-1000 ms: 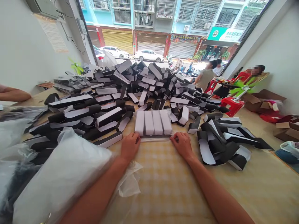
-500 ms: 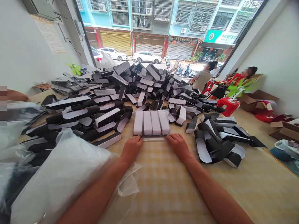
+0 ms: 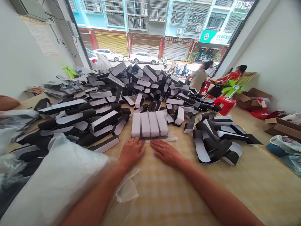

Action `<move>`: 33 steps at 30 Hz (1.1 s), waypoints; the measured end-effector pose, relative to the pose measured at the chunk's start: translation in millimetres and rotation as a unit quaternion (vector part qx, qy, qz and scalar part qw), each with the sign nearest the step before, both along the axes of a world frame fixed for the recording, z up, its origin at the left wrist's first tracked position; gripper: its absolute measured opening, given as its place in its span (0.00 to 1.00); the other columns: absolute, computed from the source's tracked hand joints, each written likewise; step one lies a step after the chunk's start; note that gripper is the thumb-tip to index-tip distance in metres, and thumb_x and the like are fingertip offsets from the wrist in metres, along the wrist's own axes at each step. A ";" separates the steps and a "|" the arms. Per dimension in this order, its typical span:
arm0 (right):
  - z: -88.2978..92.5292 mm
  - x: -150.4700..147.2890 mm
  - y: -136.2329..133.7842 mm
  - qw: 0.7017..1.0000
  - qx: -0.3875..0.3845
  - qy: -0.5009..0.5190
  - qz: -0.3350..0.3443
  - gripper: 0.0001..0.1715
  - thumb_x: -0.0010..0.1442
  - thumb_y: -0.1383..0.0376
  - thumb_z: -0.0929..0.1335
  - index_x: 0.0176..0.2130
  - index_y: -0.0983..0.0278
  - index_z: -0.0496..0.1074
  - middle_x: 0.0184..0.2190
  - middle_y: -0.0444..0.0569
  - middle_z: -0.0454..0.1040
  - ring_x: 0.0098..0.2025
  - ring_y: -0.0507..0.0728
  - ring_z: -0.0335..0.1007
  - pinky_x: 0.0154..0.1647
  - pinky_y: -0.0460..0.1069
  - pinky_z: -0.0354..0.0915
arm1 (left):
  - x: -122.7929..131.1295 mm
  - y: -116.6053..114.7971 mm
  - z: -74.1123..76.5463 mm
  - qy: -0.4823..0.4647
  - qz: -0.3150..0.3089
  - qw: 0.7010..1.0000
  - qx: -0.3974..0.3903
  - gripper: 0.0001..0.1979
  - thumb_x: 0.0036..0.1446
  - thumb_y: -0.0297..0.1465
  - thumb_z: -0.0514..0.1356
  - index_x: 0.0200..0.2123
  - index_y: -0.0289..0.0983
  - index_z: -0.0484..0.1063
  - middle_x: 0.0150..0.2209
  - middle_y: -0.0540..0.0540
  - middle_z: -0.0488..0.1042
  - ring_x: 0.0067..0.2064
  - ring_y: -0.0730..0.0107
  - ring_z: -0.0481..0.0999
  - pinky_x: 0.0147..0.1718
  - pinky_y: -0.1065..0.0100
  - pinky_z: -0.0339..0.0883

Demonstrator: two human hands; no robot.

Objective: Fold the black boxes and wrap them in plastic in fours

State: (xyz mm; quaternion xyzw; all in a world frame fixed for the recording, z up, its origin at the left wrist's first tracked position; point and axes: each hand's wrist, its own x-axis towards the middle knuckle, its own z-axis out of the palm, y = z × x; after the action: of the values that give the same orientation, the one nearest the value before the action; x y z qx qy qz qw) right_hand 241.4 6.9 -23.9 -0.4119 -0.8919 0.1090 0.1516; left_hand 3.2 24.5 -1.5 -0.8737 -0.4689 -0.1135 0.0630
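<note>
A clear plastic bag holding a row of several white-faced boxes [image 3: 149,124] lies on the yellow checked table [image 3: 169,191] just beyond my hands. My left hand [image 3: 131,151] rests flat on the bag's near flap, fingers stretched toward the left boxes. My right hand [image 3: 166,152] lies open beside it, fingers pointing left and pressing on the same flap [image 3: 164,139]. Neither hand holds anything. Behind the bag rises a big heap of black and white boxes [image 3: 131,91].
A large white plastic bag [image 3: 56,179] bulges at the near left, over more black boxes. A smaller stack of black and white boxes [image 3: 218,138] lies to the right. People sit by red stools [image 3: 223,103] at the far right; cardboard boxes [image 3: 279,125] stand beyond the table edge.
Both hands slid inward along the bag's near edge, from its two corners to the middle, and their fingers flattened out. The view shifted slightly right.
</note>
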 end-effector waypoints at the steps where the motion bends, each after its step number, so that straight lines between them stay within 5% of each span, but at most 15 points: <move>1: -0.4 5.6 -0.4 1.000 -0.005 0.011 -0.006 0.28 0.73 0.58 0.58 0.67 0.60 0.62 0.67 0.51 0.62 0.70 0.59 0.57 0.71 0.61 0.56 | -1.2 0.9 -0.2 -0.008 0.003 1.000 -0.002 0.17 0.66 0.38 0.55 0.53 0.42 0.77 0.42 0.41 0.76 0.43 0.55 0.75 0.41 0.57 0.64; 8: -11.9 49.4 -8.6 0.992 0.022 0.053 -0.116 0.25 0.72 0.59 0.59 0.63 0.60 0.68 0.63 0.51 0.68 0.66 0.62 0.63 0.67 0.62 0.62 | -4.3 4.5 -4.7 -0.046 -0.004 0.999 0.002 0.15 0.65 0.34 0.56 0.50 0.43 0.78 0.39 0.43 0.76 0.41 0.57 0.75 0.39 0.59 0.64; 16: -9.7 41.9 1.2 0.983 0.107 0.051 -0.138 0.17 0.70 0.65 0.61 0.49 0.59 0.78 0.50 0.52 0.80 0.53 0.63 0.75 0.55 0.60 0.69 | -14.6 12.3 -20.0 -0.147 -0.024 0.989 0.014 0.10 0.64 0.30 0.57 0.41 0.39 0.79 0.38 0.44 0.78 0.39 0.60 0.77 0.39 0.60 0.69; 21: -14.0 49.5 2.1 0.937 0.193 0.052 -0.286 0.13 0.67 0.61 0.65 0.42 0.60 0.80 0.48 0.56 0.77 0.52 0.67 0.71 0.52 0.63 0.66 | -17.7 19.1 -26.5 -0.186 -0.022 0.982 0.025 0.09 0.65 0.27 0.56 0.38 0.37 0.78 0.39 0.43 0.79 0.40 0.61 0.77 0.41 0.61 0.70; 28: -23.4 53.2 9.6 0.935 0.083 0.150 -0.310 0.16 0.61 0.53 0.68 0.38 0.60 0.79 0.50 0.58 0.75 0.55 0.66 0.70 0.56 0.62 0.65 | -13.5 23.4 -28.9 -0.174 0.005 0.985 0.017 0.11 0.67 0.27 0.54 0.36 0.38 0.76 0.38 0.44 0.78 0.40 0.60 0.76 0.40 0.60 0.68; 33: -8.1 49.8 10.1 0.888 -0.056 0.288 -0.353 0.24 0.56 0.43 0.69 0.30 0.61 0.74 0.56 0.59 0.74 0.54 0.67 0.72 0.49 0.58 0.69 | -13.5 20.7 -22.8 -0.194 0.025 0.981 -0.004 0.12 0.69 0.30 0.51 0.38 0.38 0.74 0.38 0.44 0.78 0.42 0.61 0.76 0.42 0.60 0.64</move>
State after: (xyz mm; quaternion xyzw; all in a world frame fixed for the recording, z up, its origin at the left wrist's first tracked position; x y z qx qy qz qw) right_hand 291.1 17.0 -32.0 -0.6582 -0.5971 0.2113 0.4069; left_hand -10.3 45.2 -24.3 -0.8233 -0.4941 -0.2777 -0.0299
